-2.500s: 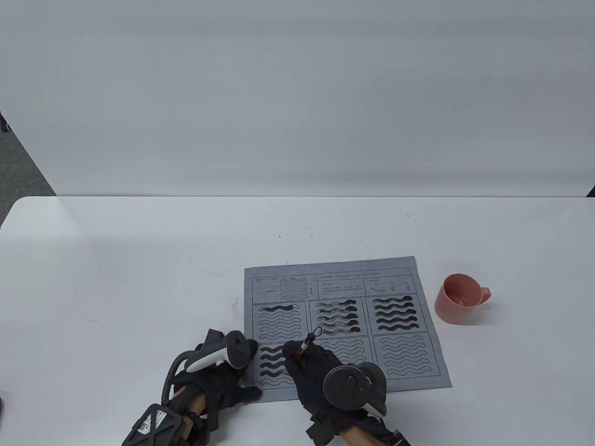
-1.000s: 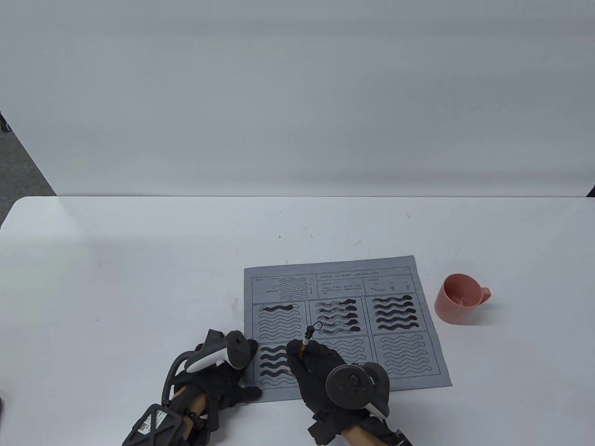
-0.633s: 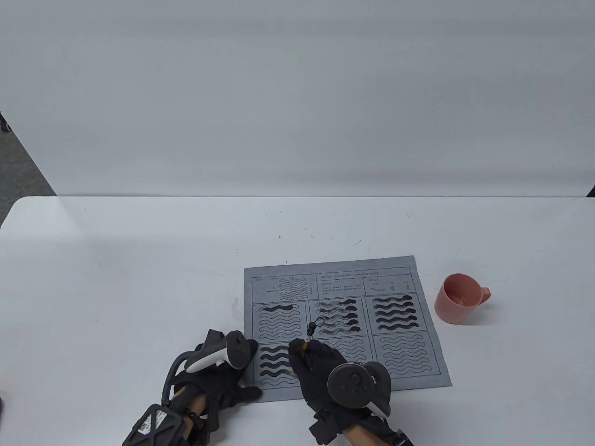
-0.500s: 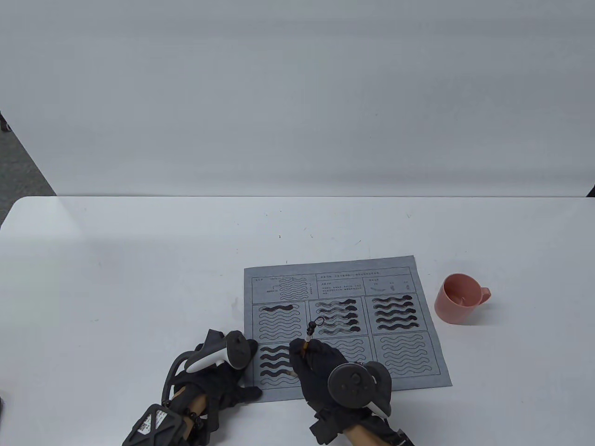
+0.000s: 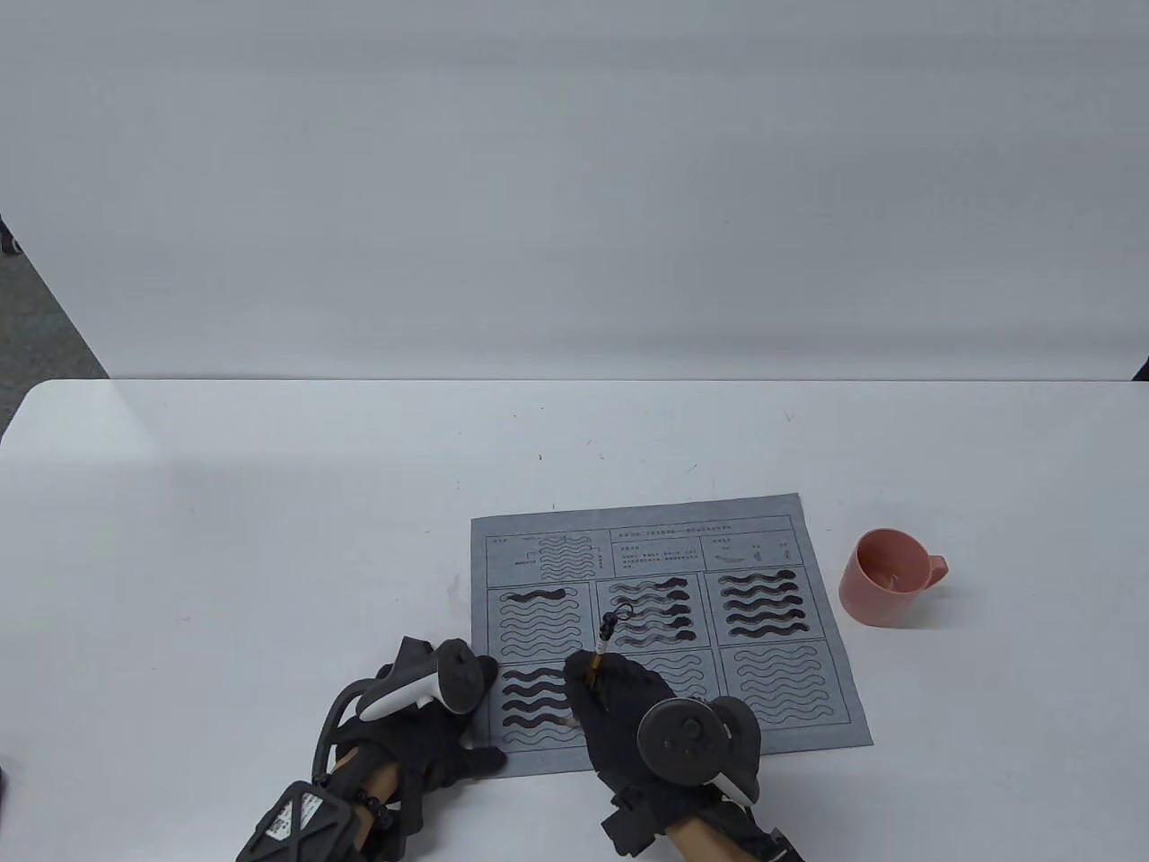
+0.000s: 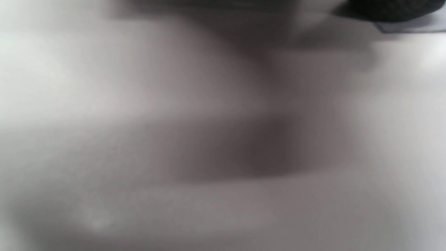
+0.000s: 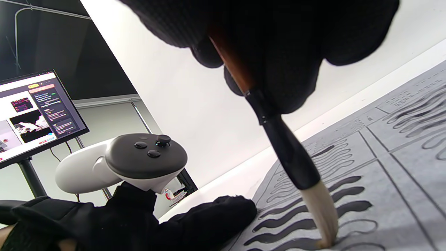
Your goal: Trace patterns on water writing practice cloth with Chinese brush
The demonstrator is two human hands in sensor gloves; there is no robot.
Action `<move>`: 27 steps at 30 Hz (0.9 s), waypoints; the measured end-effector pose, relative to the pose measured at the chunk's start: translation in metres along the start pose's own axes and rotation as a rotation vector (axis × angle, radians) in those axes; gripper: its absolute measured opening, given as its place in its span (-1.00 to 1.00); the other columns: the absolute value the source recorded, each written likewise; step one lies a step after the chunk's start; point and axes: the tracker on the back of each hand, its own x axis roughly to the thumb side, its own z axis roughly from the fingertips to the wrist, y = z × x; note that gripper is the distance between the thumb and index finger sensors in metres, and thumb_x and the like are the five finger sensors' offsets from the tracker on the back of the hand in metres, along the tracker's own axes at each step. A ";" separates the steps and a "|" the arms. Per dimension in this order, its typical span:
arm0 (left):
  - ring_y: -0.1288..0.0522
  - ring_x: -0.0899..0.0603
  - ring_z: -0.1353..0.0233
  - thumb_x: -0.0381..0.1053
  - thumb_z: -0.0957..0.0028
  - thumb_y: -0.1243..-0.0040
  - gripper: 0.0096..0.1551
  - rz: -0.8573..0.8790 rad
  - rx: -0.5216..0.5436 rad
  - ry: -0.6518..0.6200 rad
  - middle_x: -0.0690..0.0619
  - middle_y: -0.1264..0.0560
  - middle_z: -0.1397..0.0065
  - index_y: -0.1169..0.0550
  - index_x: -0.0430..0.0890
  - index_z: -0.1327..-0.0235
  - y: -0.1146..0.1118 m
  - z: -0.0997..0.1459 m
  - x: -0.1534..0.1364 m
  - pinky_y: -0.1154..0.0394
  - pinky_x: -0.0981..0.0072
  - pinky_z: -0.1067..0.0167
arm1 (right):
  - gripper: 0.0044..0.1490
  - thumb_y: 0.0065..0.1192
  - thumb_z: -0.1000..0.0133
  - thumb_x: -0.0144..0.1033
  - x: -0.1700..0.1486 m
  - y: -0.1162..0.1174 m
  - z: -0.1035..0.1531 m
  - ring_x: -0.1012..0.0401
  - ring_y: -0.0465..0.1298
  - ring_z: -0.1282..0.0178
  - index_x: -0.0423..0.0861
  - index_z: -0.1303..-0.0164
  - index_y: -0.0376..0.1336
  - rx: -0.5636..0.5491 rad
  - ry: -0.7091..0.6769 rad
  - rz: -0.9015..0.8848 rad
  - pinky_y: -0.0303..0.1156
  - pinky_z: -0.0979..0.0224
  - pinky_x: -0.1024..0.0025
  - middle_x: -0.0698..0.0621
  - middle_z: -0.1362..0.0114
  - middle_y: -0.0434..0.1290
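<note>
A grey practice cloth (image 5: 774,684) with panels of wavy lines lies on the white table; several waves are traced dark. My right hand (image 5: 594,690) grips the Chinese brush (image 5: 603,643) upright over the lower-left panel. In the right wrist view the fingers (image 7: 271,48) hold the brush (image 7: 284,148), and its pale tip (image 7: 324,226) touches a wave on the cloth (image 7: 400,181). My left hand (image 5: 431,714) lies flat on the cloth's lower-left corner, and it also shows in the right wrist view (image 7: 195,223). The left wrist view is blurred.
A pink cup (image 5: 884,577) stands on the table to the right of the cloth. The table's (image 5: 269,539) near edge is just behind my hands. A monitor (image 7: 35,111) on a stand shows at the left in the right wrist view.
My right hand has crept to the right with the brush along a wave in the lower-left panel, and the dark stroke there has grown. The left hand has not moved.
</note>
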 end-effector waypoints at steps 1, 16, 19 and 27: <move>0.74 -0.24 -0.51 0.55 0.19 0.09 0.22 0.000 0.000 0.000 0.22 0.73 -0.48 0.57 0.41 -0.30 0.000 0.000 0.000 0.57 -0.31 -0.44 | -0.54 0.11 -0.21 -0.31 0.000 0.000 0.000 -0.11 0.63 -0.13 -0.23 -0.25 0.29 0.000 0.001 0.001 0.43 -0.24 -0.28 -0.21 -0.27 0.55; 0.74 -0.24 -0.51 0.55 0.19 0.09 0.22 0.000 0.000 0.000 0.22 0.73 -0.48 0.57 0.41 -0.30 0.000 0.000 0.000 0.57 -0.31 -0.44 | -0.54 0.11 -0.21 -0.31 -0.003 -0.004 -0.001 -0.11 0.63 -0.13 -0.23 -0.25 0.29 -0.018 0.018 0.005 0.43 -0.24 -0.28 -0.21 -0.28 0.55; 0.74 -0.24 -0.51 0.55 0.19 0.09 0.22 0.000 0.000 0.000 0.22 0.74 -0.48 0.57 0.41 -0.30 0.000 0.000 0.000 0.57 -0.31 -0.44 | -0.54 0.11 -0.21 -0.31 -0.004 -0.004 -0.001 -0.12 0.63 -0.14 -0.23 -0.26 0.29 -0.020 0.022 0.007 0.43 -0.24 -0.28 -0.21 -0.28 0.55; 0.75 -0.24 -0.51 0.55 0.19 0.10 0.22 0.000 0.000 0.001 0.22 0.74 -0.47 0.58 0.41 -0.29 0.000 0.000 0.000 0.57 -0.31 -0.44 | -0.54 0.11 -0.21 -0.31 -0.005 -0.005 -0.001 -0.12 0.63 -0.14 -0.23 -0.26 0.29 -0.028 0.033 0.010 0.43 -0.24 -0.28 -0.21 -0.28 0.55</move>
